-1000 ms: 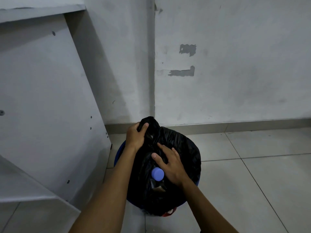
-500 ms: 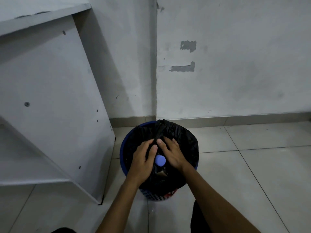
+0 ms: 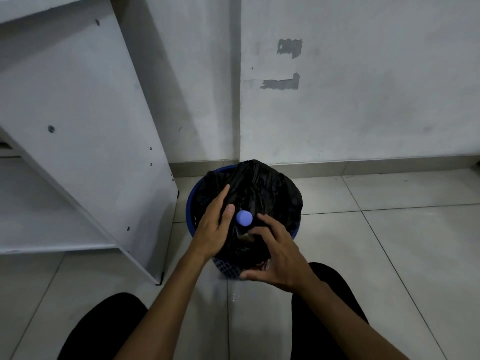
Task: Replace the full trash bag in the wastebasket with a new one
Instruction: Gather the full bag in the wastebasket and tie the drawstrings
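Note:
A blue wastebasket [image 3: 191,203] with a lattice wall stands on the tiled floor in the wall corner. A full black trash bag [image 3: 272,193] fills it and bulges above the rim. A bottle's blue cap [image 3: 244,218] pokes out of the bag's middle. My left hand [image 3: 214,227] rests on the bag just left of the cap, fingers straight, thumb beside the cap. My right hand [image 3: 276,255] hovers over the bag's near side with fingers spread and bent, thumb near the basket's front rim. No plastic is seen pinched in either hand.
A white desk side panel [image 3: 104,126] stands close to the left of the basket. The baseboard [image 3: 363,163] runs behind it. My knees in dark trousers [image 3: 104,328] flank the basket. Bare floor tiles [image 3: 402,242] stretch to the right.
My left hand let go of the bag's raised top and came down beside the cap. My right hand drew back toward the near rim. The view pulled back, showing my knees.

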### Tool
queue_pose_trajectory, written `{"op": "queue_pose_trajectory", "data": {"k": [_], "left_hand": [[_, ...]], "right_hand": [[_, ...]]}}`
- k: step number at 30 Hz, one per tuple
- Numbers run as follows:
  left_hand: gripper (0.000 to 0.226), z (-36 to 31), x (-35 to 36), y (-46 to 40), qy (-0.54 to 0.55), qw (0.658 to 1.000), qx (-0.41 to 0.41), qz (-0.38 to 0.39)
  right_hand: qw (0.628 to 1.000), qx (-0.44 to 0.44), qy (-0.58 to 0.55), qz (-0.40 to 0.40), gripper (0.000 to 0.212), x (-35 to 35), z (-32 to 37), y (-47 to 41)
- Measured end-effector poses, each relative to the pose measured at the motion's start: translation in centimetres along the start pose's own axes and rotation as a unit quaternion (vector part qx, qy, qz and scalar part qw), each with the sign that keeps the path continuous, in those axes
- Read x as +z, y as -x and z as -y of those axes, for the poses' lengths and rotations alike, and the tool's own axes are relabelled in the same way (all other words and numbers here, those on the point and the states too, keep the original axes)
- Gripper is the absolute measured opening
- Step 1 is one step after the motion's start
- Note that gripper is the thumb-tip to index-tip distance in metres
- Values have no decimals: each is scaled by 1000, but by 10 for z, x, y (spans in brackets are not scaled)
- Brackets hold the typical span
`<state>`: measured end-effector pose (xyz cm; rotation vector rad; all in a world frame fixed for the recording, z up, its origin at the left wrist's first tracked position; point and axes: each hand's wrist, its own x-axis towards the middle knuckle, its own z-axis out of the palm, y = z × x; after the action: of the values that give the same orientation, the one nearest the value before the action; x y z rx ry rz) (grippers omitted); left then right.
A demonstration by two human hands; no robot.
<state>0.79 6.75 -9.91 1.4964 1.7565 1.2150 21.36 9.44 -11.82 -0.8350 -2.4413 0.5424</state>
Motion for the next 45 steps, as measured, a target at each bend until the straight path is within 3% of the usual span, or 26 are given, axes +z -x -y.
{"op": "queue_pose_trajectory", "data": {"k": [4,6,10,13,16,21,25,27,29,32,34,40,45], "left_hand": [[56,13,-5,5,-60,997,32,23],[55,12,-8,5,-66,997,24,34],[59,4,-11,2,-73,996,15,42],[77,-3,-9,1,-104,992,10,75],[93,-9,-4,2,-152,984,13,89],[64,-11,14,-5,-205,976,56,-38],[44,-19,27,-11,-215,972,49,-86],[39,-22,30,-13,-216,973,27,-83],[36,-24,33,-15,-202,976,4,-76],[33,-26,34,-14,-178,981,-7,-77],[31,-27,32,-11,-160,984,-10,-76],[33,-40,23,-10,-106,991,12,-84],[56,-64,18,-20,-77,994,36,-74]], "right_hand": [[998,-38,49,5,51,9,-16,-4],[999,-29,23,1,41,10,-20,-11],[991,69,-110,-43,41,-8,-20,-36],[980,112,-155,-53,35,-18,-20,-57],[963,173,-200,-47,52,-25,-16,-76],[932,255,-250,-57,59,-26,-14,-91],[934,276,-116,-194,47,-27,-3,-66],[912,317,-116,-232,46,-29,5,-45],[886,382,-186,-188,52,-28,9,-30],[795,462,-372,-125,53,-28,18,-29],[766,450,-432,-154,41,-31,24,-38],[791,371,-419,-246,12,-55,22,-73],[860,263,-397,-184,18,-89,20,-104]]}}
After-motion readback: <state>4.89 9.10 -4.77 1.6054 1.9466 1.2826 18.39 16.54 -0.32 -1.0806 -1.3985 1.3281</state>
